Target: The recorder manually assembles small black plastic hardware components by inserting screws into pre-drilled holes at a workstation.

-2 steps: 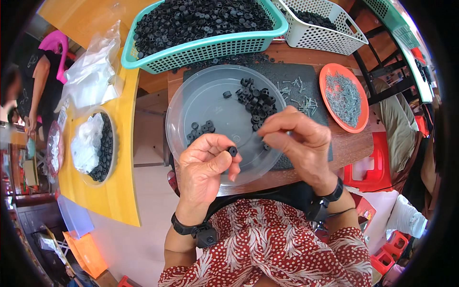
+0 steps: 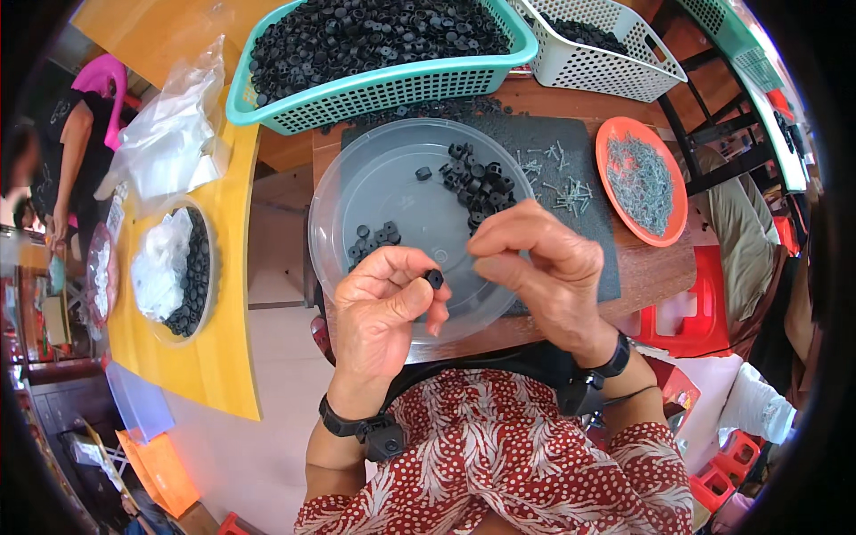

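Note:
Between the thumb and fingers of my left hand (image 2: 379, 308) is a small round black plastic cap (image 2: 434, 278), its face with a hole turned up. My right hand (image 2: 553, 276) is pinched just to the right of the cap, apart from it; whatever its fingertips hold is too small to make out. Both hands hover over the near side of a clear round plastic tub (image 2: 392, 192). Inside the tub, a heap of black caps (image 2: 486, 187) lies at the right and a smaller group (image 2: 379, 236) at the left. Loose screws (image 2: 571, 194) lie on the dark mat (image 2: 557, 134).
An orange plate (image 2: 673, 218) of screws stands to the right. Behind the tub are a teal basket (image 2: 383, 98) full of black caps and a white basket (image 2: 615, 80). A yellow table (image 2: 227, 357) at left bears a tub of black parts (image 2: 198, 294). Another person's arm (image 2: 73, 160) shows far left.
My right hand has moved slightly left and down, nearer the cap. My left hand and the cap have hardly shifted.

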